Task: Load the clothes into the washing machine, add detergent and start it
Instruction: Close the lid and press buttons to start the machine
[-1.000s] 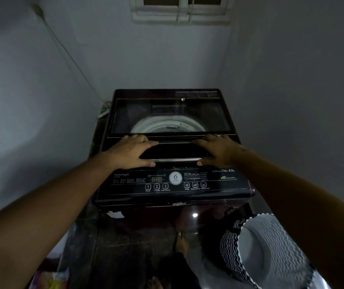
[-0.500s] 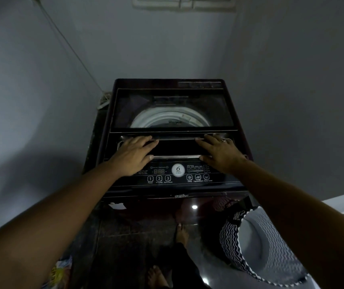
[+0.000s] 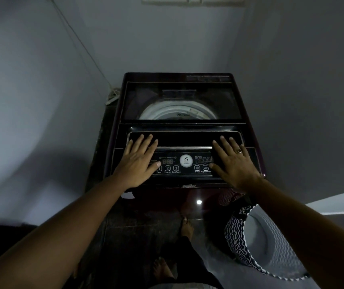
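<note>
A dark top-loading washing machine (image 3: pixel 187 185) stands in the room's corner with its glass lid (image 3: pixel 180 101) down; the white drum rim shows through the glass. My left hand (image 3: pixel 138 161) lies flat with straight fingers on the left of the lid's front handle (image 3: pixel 184 148) and the control panel (image 3: pixel 184 163). My right hand (image 3: pixel 232 160), wearing a ring, lies flat on the right side of the same handle and panel. Both hands hold nothing. No clothes or detergent are visible.
A laundry basket (image 3: pixel 256 243) with a black-and-white zigzag pattern stands on the floor at the machine's right front. My bare feet (image 3: pixel 185 226) stand on dark tiles before the machine. Walls close in left, behind and right. A white plug strip (image 3: pixel 112 95) lies behind the machine's left corner.
The lid has gone down flat under both hands. My fingers have straightened out and slid toward me onto the panel.
</note>
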The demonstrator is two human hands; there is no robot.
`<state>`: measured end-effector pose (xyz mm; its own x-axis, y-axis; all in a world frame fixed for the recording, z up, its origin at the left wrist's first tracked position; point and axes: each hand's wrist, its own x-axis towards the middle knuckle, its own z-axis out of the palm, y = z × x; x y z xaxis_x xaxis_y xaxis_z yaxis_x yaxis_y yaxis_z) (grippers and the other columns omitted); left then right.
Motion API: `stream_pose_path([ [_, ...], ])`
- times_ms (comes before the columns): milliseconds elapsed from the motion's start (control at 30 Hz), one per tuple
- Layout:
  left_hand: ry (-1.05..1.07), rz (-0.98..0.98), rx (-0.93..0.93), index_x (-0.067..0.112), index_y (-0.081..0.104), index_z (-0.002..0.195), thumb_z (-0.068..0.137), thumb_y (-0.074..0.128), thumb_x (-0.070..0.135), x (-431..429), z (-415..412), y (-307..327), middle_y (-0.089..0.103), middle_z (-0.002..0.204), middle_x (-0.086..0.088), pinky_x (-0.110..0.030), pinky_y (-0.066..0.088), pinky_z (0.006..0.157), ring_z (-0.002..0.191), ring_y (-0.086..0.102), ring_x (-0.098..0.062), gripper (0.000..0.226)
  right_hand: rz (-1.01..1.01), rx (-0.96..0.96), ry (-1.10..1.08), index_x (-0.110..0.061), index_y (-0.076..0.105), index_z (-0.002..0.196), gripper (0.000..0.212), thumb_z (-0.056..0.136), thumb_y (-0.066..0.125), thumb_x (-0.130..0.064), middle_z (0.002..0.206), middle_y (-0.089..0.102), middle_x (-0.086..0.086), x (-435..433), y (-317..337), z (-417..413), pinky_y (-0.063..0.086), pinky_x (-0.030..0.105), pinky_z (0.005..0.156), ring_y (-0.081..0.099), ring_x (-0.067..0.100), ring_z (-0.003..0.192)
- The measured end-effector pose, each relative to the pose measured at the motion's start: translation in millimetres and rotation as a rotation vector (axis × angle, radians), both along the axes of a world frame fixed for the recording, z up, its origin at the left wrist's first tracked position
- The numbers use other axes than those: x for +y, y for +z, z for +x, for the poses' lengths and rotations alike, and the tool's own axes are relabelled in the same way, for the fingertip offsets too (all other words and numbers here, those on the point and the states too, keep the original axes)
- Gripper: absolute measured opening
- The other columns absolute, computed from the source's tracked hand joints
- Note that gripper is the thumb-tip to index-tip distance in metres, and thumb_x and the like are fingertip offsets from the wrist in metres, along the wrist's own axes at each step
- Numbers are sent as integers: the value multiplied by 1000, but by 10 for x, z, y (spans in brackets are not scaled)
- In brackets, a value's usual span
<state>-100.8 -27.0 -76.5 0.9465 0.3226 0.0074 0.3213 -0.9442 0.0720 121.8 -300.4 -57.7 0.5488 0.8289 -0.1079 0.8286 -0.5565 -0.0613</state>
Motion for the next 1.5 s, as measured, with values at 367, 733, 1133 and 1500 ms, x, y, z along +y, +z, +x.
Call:
stream_pose_path([
  [367, 93, -19, -71, 30, 8, 160, 95, 38, 65, -113, -183, -152, 0, 169, -5, -59, 10, 122, 155, -6, -26, 80, -4, -26, 45, -34, 0, 161, 74, 100, 25, -67, 169, -3, 10, -146, -55, 89, 13, 60, 123, -6, 32, 156],
  [733, 187, -6, -98, 19, 5, 160, 94, 33, 69, -187, -165, -192, -1, 168, -10, -55, 10, 123, 155, -5, -28, 88, 27, -8, -35, -31, -3, 161, 75, 101, 24, -66, 169, -8, 11, -197, -165, 51, 6, 59, 124, -13, 32, 155],
  [1133, 252, 15, -81, 21, 8, 160, 95, 31, 67, -254, -113, -211, 0, 168, -8, -57, 12, 122, 155, -6, -27, 83, 42, 45, -43, -33, -5, 161, 77, 99, 24, -68, 169, -13, 9, -185, -171, 58, 0, 59, 124, -21, 29, 154],
  [1500, 253, -16, -55, 21, 3, 160, 95, 32, 66, -257, -99, -202, -6, 168, -8, -59, 7, 122, 154, -12, -28, 83, 48, 51, -40, -33, -6, 161, 79, 96, 17, -72, 169, -13, 9, -184, -191, 66, 0, 60, 123, -21, 30, 154],
])
